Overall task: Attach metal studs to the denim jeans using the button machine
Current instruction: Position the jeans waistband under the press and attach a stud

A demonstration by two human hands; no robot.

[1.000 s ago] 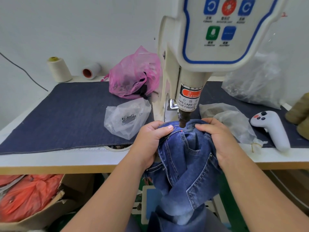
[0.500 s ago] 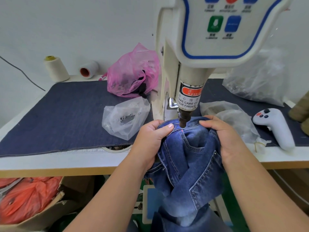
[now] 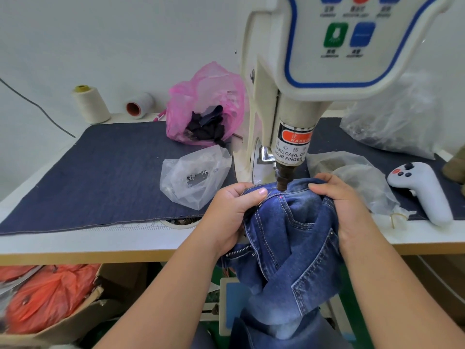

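Observation:
Blue denim jeans (image 3: 289,238) are bunched over the front edge of the table, with the waistband under the button machine's dark punch tip (image 3: 283,181). My left hand (image 3: 231,210) grips the waistband on the left, thumb on top. My right hand (image 3: 347,207) grips the bunched denim on the right. The cream button machine (image 3: 327,71) towers above, a warning label on its head. A metal stud (image 3: 331,231) shows on the jeans near my right hand.
A clear bag holding small metal parts (image 3: 196,175) lies left of the machine, with a pink bag (image 3: 206,107) behind it. A white controller (image 3: 422,190) and more clear bags (image 3: 357,177) lie to the right. Thread cones (image 3: 90,104) stand at the back left. An orange bag in a box (image 3: 47,295) sits under the table.
The punch tip now meets the waistband. My hands keep their grip and have barely shifted. My head has moved closer and tilted down a little.

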